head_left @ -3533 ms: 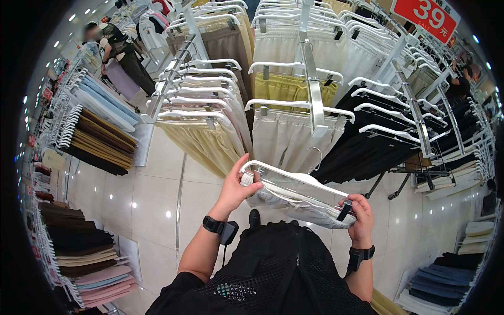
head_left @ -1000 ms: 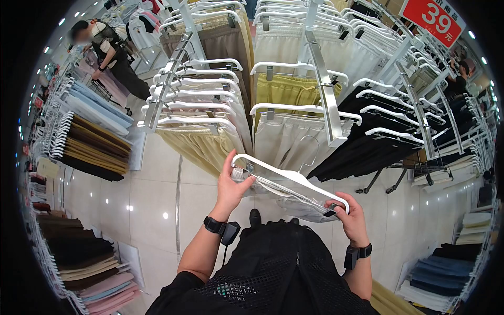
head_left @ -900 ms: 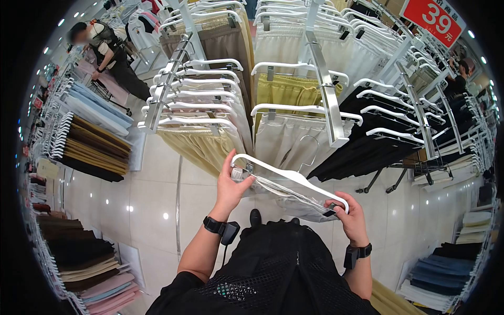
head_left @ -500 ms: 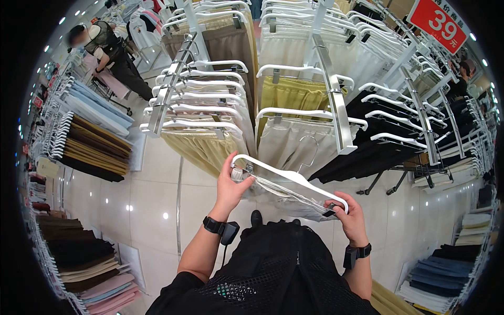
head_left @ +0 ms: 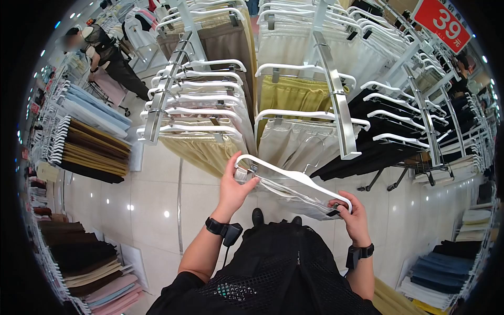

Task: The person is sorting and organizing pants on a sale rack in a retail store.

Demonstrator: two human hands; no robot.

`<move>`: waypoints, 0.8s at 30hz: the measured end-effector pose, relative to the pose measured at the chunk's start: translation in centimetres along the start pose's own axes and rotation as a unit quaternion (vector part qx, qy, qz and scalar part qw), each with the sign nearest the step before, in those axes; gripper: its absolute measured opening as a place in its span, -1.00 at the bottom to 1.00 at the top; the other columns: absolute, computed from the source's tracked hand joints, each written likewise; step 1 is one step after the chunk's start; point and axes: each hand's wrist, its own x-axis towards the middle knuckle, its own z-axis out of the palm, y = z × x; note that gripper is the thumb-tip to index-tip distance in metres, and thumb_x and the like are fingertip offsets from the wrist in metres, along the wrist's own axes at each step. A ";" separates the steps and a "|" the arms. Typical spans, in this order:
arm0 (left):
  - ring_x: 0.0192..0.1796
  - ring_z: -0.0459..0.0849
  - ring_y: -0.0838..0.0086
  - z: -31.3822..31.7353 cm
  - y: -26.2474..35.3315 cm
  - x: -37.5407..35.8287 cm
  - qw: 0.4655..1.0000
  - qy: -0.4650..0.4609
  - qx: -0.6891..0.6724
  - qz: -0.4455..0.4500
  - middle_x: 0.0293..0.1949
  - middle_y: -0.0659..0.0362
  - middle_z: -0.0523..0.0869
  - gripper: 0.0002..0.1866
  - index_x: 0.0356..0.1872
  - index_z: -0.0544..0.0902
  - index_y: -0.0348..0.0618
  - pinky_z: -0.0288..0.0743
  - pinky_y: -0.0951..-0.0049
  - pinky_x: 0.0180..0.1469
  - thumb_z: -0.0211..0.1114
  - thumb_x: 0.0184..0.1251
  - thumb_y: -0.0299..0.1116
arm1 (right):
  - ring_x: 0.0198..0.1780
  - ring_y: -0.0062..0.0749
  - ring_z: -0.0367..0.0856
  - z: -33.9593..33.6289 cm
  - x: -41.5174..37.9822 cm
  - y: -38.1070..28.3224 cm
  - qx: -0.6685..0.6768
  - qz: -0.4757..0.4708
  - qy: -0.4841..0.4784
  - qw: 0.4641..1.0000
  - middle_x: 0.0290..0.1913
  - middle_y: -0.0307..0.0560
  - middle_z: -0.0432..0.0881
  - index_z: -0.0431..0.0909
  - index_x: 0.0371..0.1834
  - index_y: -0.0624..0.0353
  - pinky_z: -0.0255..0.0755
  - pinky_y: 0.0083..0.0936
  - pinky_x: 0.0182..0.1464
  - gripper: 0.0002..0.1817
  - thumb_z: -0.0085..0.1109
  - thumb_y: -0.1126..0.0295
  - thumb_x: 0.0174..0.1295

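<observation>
A white hanger [head_left: 302, 177] with a metal hook is held in front of the body, its left end higher than its right. Light-coloured trousers [head_left: 294, 198] hang from its clips. My left hand [head_left: 234, 188] pinches the left end near the clip, thumb on the fabric. At the other end, my right hand [head_left: 353, 214] has its fingers closed round the hanger tip and the dark clip. Just beyond the hook hang pale grey trousers [head_left: 294, 139] on the rack, with olive-yellow trousers [head_left: 294, 94] behind them.
Metal rack arms [head_left: 344, 126] point toward me. Pale yellow trousers [head_left: 202, 149] hang at the left arm, black trousers [head_left: 352, 152] to the right. Another person [head_left: 113, 60] stands at the upper left by a cart. A red sign [head_left: 442, 24] is at the upper right.
The hanger and both hands have shifted slightly right and down in view. My grip on the hanger looks the same.
</observation>
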 end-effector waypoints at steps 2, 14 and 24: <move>0.10 0.76 0.57 0.5 0.5 0.0 1.000 -0.019 0.000 -0.008 0.06 0.23 0.76 -0.02 0.77 0.34 -0.13 0.69 0.45 0.17 0.67 0.36 -0.52 | 0.21 -0.26 0.88 -0.4 -0.2 0.5 0.005 0.000 0.034 0.999 0.13 0.04 0.90 0.55 0.56 0.25 0.66 -0.32 0.35 -0.51 0.23 0.57 0.61; 0.11 0.77 0.51 4.4 3.7 2.7 0.985 -0.164 -0.040 0.046 0.13 0.20 0.73 -0.11 0.77 0.35 -0.07 0.66 0.40 0.24 0.61 0.50 -0.48 | -0.11 -0.26 0.90 -4.2 -1.6 2.4 0.079 -0.039 0.213 0.973 -0.07 0.00 0.87 0.70 0.07 0.27 0.75 -0.31 0.10 -0.87 0.32 0.42 0.68; 0.18 0.74 0.46 5.8 8.0 4.2 0.994 -0.050 -0.012 0.094 0.16 0.18 0.75 -0.11 0.74 0.40 -0.13 0.64 0.32 0.33 0.61 0.43 -0.59 | -0.16 -0.39 0.86 -8.7 8.2 -2.6 0.045 -0.158 0.140 0.976 -0.10 -0.07 0.85 0.71 -0.02 0.26 0.66 -0.49 -0.03 -0.89 0.45 0.49 0.56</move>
